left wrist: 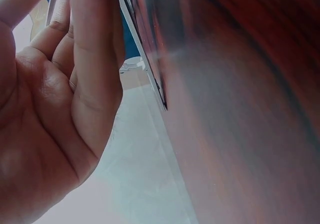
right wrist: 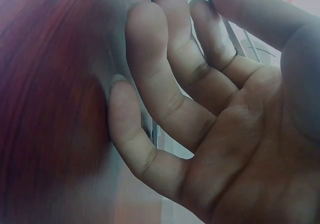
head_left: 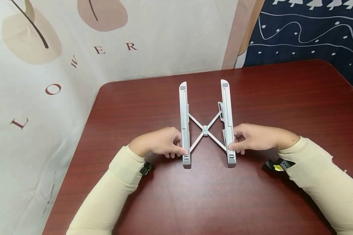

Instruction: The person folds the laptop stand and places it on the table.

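A silver folding laptop stand (head_left: 205, 130) lies on the table, its two long rails spread apart and joined by an X of thin bars at a round hub. At the near part of the left rail (head_left: 184, 114), my left hand (head_left: 166, 142) pinches it, thumb on top and fingers at the outer side. My right hand (head_left: 254, 137) grips the right rail (head_left: 227, 114) likewise, thumb near its small front catch. In the right wrist view, the fingers (right wrist: 150, 43) curl in toward the rail, which they partly hide. The left wrist view shows the palm (left wrist: 40, 124) close up.
The dark red wooden table (head_left: 129, 104) has rounded far corners. Behind it hang a pale printed cloth (head_left: 170, 39) with letters and a navy patterned cloth (head_left: 306, 36). Small black devices (head_left: 146, 168) are strapped at both wrists, over cream sleeves.
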The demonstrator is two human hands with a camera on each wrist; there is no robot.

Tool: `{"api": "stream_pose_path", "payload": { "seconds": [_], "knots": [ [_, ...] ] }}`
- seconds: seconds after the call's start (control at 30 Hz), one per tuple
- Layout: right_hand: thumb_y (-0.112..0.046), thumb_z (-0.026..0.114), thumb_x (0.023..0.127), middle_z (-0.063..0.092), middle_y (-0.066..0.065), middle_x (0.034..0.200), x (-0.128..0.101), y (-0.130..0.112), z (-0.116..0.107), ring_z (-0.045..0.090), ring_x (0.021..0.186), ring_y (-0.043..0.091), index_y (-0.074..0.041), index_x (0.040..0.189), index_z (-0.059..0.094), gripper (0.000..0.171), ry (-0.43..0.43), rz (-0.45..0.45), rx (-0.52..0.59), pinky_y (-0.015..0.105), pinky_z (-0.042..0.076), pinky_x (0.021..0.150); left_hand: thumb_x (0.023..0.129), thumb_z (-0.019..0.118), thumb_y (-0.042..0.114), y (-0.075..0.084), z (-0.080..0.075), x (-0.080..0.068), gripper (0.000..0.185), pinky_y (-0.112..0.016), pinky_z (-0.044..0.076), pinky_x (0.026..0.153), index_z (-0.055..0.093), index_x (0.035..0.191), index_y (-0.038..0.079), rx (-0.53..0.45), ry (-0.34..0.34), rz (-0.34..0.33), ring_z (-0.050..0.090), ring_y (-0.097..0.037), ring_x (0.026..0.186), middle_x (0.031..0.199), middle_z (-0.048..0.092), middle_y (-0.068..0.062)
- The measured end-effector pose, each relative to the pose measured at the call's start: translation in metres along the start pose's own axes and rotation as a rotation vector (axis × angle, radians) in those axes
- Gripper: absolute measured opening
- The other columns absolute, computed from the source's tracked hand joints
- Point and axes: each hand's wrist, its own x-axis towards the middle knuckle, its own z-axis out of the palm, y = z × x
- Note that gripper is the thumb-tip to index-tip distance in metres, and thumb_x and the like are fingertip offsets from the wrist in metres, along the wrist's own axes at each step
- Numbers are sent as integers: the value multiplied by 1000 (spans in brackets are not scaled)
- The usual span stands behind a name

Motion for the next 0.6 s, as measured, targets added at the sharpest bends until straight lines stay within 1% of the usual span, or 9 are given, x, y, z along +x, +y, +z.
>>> {"api": "stream_pose_path", "payload": {
  "seconds": [0.2,0.4,0.6],
  "knots": [
    [-16,68,95,64,3,71,1,1,2,61,63,12,-9,86,66,11,8,-3,-2,25,51,60,89,76,21,0,1,0,20,-31,59,56,68,78,7,0,6,4,67,-17,56,70,72,-6],
    [-17,69,95,63,1,69,1,3,3,61,62,12,-9,85,66,12,2,-3,-9,24,50,59,89,76,22,-2,3,1,20,-30,59,56,68,78,7,-8,-7,-3,67,-15,56,69,72,-5],
    [-17,69,94,66,4,71,1,3,2,62,62,12,-9,87,66,11,10,-7,-7,26,53,60,89,76,22,-2,2,1,20,-31,59,56,68,78,7,-11,5,-5,67,-16,56,70,72,-6]
  ]
}}
